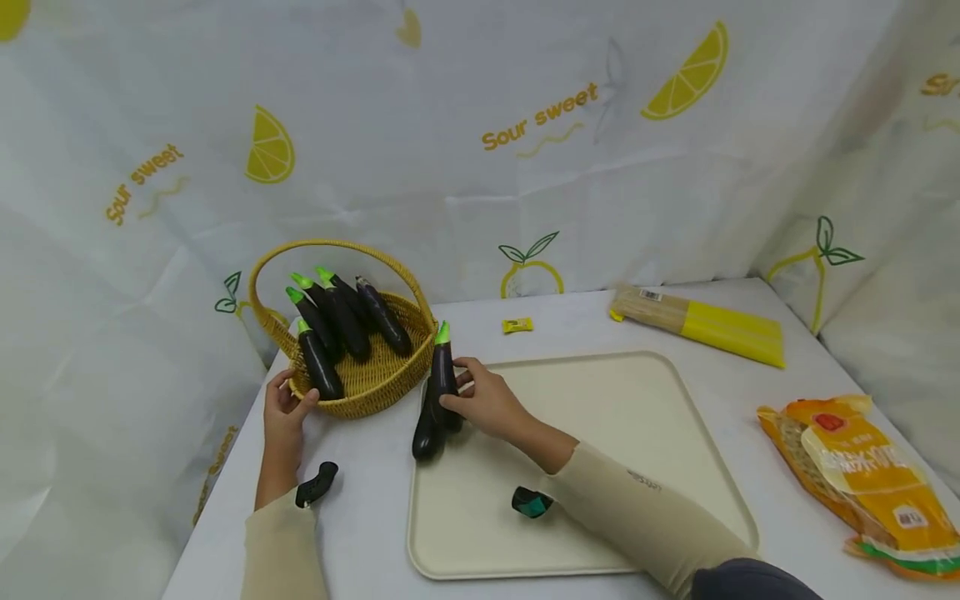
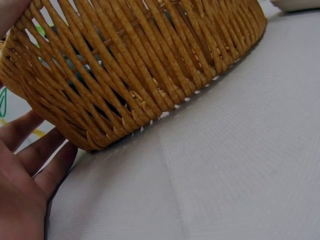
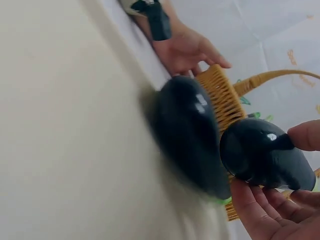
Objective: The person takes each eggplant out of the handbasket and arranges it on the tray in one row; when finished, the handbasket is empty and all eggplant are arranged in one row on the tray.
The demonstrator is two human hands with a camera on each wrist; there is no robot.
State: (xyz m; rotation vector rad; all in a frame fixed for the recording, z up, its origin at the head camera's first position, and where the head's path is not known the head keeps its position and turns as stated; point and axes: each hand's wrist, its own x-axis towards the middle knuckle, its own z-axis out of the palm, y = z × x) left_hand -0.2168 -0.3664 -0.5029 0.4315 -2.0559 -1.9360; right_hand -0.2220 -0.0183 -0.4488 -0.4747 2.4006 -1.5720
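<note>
My left hand holds the near left side of a woven wicker basket, thumb at the rim and fingers against the outer weave. Several dark eggplants with mostly bright green stems lie inside the basket, toward its left and back. My right hand pinches another eggplant between thumb and fingers, its green stem pointing up by the basket's right rim. Beneath it, one more eggplant lies at the left edge of the cream tray; the right wrist view shows both eggplants close together.
A small yellow wrapped candy lies behind the tray. Farther right are a yellow-ended pack of noodles and an orange food bag. A tall arched handle spans the basket. Printed white cloth hangs behind the table.
</note>
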